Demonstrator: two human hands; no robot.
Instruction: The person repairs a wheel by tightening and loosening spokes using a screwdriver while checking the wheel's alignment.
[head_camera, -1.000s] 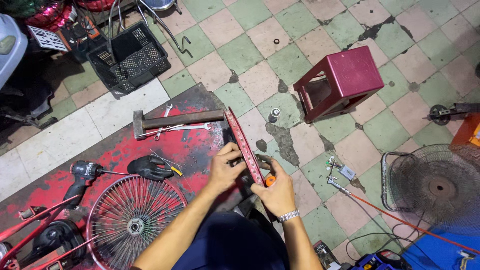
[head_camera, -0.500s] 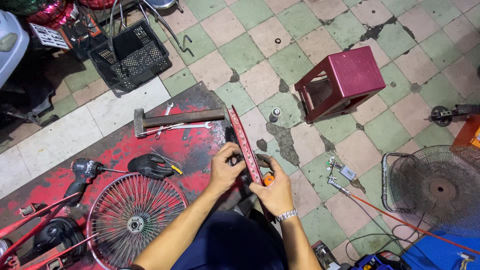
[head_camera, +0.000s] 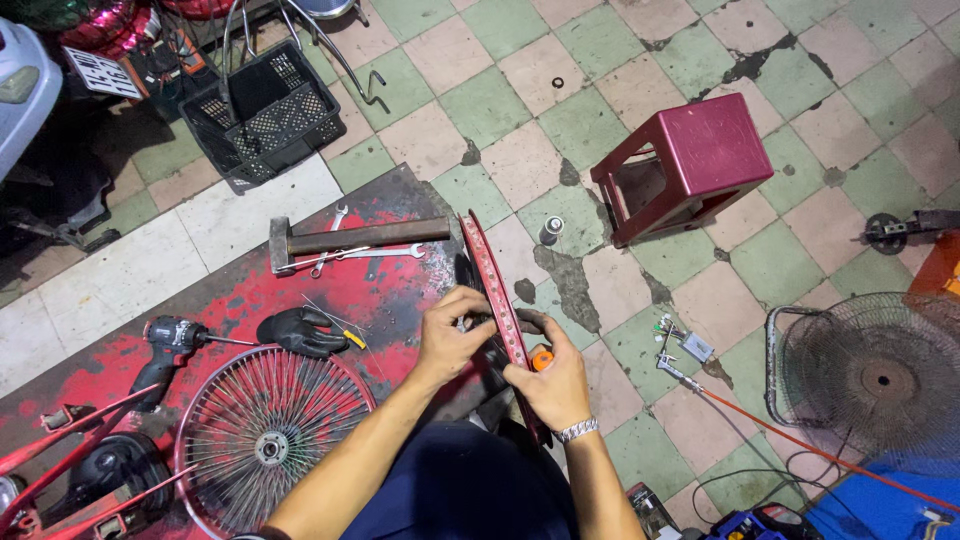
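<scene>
A red wheel rim (head_camera: 487, 270) stands on edge in front of me, seen almost edge-on. My left hand (head_camera: 450, 335) grips it from the left side, fingers curled over its edge. My right hand (head_camera: 553, 385), with a metal watch on the wrist, presses against the rim's right side. An orange-handled tool (head_camera: 541, 358) shows just above my right hand, and I cannot tell whether the hand holds it. The rim rests at the edge of a red-painted metal sheet (head_camera: 250, 300) on the floor.
On the sheet lie a hammer (head_camera: 350, 238), wrenches (head_camera: 345, 258), a black glove (head_camera: 300, 332), a cordless drill (head_camera: 165, 350) and a spoked wheel (head_camera: 265, 440). A maroon stool (head_camera: 685, 165) lies tipped over at upper right. A black crate (head_camera: 265, 115) and a fan guard (head_camera: 880, 375) flank the area.
Both hands stay on the red rim with only slight shifting. The view has barely moved.
</scene>
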